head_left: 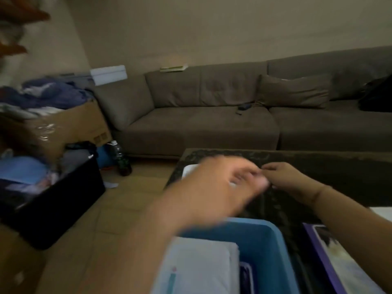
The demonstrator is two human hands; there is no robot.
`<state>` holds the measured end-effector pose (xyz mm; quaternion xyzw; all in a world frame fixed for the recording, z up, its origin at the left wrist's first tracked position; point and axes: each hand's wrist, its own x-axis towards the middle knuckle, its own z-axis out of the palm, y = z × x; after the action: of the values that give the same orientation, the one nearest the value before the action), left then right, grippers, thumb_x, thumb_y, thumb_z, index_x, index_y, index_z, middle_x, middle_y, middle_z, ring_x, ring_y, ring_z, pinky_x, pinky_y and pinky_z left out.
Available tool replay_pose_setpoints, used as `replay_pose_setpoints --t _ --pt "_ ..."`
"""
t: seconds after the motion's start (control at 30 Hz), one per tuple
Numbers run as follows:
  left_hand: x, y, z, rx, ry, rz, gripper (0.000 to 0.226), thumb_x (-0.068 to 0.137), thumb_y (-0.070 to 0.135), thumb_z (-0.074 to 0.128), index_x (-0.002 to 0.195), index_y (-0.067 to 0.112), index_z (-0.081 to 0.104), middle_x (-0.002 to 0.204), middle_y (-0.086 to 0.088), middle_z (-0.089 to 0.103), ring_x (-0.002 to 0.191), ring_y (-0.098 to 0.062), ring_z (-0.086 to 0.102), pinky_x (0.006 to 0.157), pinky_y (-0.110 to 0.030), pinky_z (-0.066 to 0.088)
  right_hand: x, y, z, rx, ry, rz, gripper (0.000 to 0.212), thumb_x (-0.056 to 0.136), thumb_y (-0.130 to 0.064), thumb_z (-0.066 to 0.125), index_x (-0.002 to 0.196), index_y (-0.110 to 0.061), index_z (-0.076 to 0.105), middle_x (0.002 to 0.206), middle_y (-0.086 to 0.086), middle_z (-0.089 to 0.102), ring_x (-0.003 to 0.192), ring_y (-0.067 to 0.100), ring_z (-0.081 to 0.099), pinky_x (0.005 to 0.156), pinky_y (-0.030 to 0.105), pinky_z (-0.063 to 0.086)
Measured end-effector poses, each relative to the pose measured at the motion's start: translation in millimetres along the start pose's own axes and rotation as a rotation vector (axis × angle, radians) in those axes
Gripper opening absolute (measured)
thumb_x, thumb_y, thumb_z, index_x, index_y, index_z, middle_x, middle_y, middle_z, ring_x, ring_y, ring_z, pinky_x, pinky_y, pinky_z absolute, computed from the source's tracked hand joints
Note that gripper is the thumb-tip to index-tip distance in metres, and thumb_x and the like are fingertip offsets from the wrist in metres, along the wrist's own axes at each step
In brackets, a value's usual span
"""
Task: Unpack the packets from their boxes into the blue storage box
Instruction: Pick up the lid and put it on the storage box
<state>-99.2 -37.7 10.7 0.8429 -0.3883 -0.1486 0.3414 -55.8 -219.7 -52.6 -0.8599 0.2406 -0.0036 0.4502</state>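
While hands (252, 181) blur over dark table (339, 166), sofa (212, 115) beyond, black bin (63, 204) left

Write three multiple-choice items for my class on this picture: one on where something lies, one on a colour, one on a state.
1. Where does the white packet lie?
A. on the sofa
B. in the storage box
C. on the floor

2. What colour is the storage box?
A. blue
B. red
C. green

3. How do the two hands stand?
A. far apart
B. fingertips together over the table
C. both inside the box

Answers: 1 B, blue walls rise around the packet. 2 A, its rim and wall are blue. 3 B, the left hand and right hand meet above the dark table.
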Motion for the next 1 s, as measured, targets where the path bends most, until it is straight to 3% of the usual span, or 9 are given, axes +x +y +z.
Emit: replay_pose_setpoints --t 0.13,0.23,0.4,0.57,0.7,0.77,0.83,0.9,1.0 --pt "17 -108 -104 -0.139 0.234 -0.283 0.037 0.100 0.045 0.048 0.130 0.025 0.060 0.129 0.005 0.064 0.118 -0.011 0.059 0.109 -0.042 0.043 43 -4 38 -0.048 -0.033 0.130 0.038 0.098 -0.029 0.054 0.131 -0.009 0.058 0.135 0.012 0.055 0.121 0.026 0.053 0.101 0.040 0.043" --pt "45 -189 -92 -0.136 0.215 -0.487 0.047 0.103 0.047 0.040 0.136 0.018 0.056 0.139 -0.003 0.058 0.128 -0.022 0.053 0.112 -0.048 0.038 71 4 52 -0.112 -0.025 0.163 0.035 0.099 -0.028 0.053 0.124 -0.005 0.061 0.127 0.012 0.059 0.112 0.025 0.057 0.091 0.035 0.046" --pt "61 -233 -58 -0.723 0.179 -0.697 0.053 0.105 0.041 0.038 0.151 0.013 0.032 0.152 -0.007 0.041 0.139 -0.027 0.041 0.111 -0.042 0.035 102 18 66 -0.013 -0.016 0.294 0.043 0.098 -0.027 0.054 0.137 -0.007 0.049 0.137 0.011 0.050 0.119 0.028 0.050 0.092 0.040 0.045" --pt "71 -245 -43 -0.835 0.257 -0.745 0.028 0.103 0.034 0.047 0.122 0.014 0.053 0.103 -0.001 0.063 0.098 -0.017 0.057 0.091 -0.036 0.043 101 20 62 -0.063 -0.013 0.312 0.037 0.097 -0.021 0.056 0.127 0.001 0.055 0.116 0.016 0.060 0.093 0.025 0.058 0.070 0.034 0.051" --pt "51 -229 -54 -0.771 0.332 -0.687 0.031 0.101 0.031 0.053 0.123 0.012 0.062 0.105 -0.004 0.069 0.096 -0.018 0.063 0.073 -0.032 0.049 71 12 39 -0.026 0.010 0.188 0.028 0.088 -0.003 0.064 0.115 0.002 0.066 0.116 0.021 0.066 0.097 0.030 0.062 0.095 0.041 0.053" --pt "35 -210 -68 -0.755 0.360 -0.607 0.037 0.101 0.039 0.051 0.126 0.015 0.061 0.121 -0.004 0.067 0.111 -0.021 0.061 0.085 -0.037 0.049 44 -4 24 0.017 0.077 0.066 0.026 0.086 -0.001 0.067 0.112 -0.004 0.069 0.109 0.013 0.069 0.101 0.027 0.064 0.096 0.039 0.052" --pt "13 -187 -82 -0.714 0.393 -0.551 0.051 0.100 0.052 0.044 0.134 0.017 0.056 0.133 -0.003 0.060 0.125 -0.024 0.052 0.106 -0.043 0.039 8 -22 10 0.139 0.171 -0.034 0.023 0.085 -0.001 0.068 0.104 -0.013 0.070 0.098 0.004 0.069 0.089 0.018 0.065 0.079 0.032 0.056" --pt "-12 -167 -88 -0.705 0.434 -0.491 0.061 0.099 0.060 0.035 0.136 0.017 0.055 0.136 -0.003 0.059 0.128 -0.025 0.051 0.110 -0.045 0.033 -30 -35 -2 0.300 0.247 -0.093 0.022 0.086 0.000 0.065 0.094 -0.021 0.067 0.096 0.001 0.069 0.087 0.016 0.067 0.067 0.027 0.056" --pt "-56 -143 -82 -0.887 0.451 -0.385 0.070 0.097 0.064 0.031 0.138 0.010 0.051 0.135 -0.009 0.060 0.122 -0.024 0.058 0.113 -0.045 0.035 -83 -32 -13 0.596 0.255 -0.143 0.018 0.091 -0.005 0.057 0.092 -0.017 0.070 0.100 0.005 0.072 0.095 0.020 0.070 0.083 0.035 0.058"
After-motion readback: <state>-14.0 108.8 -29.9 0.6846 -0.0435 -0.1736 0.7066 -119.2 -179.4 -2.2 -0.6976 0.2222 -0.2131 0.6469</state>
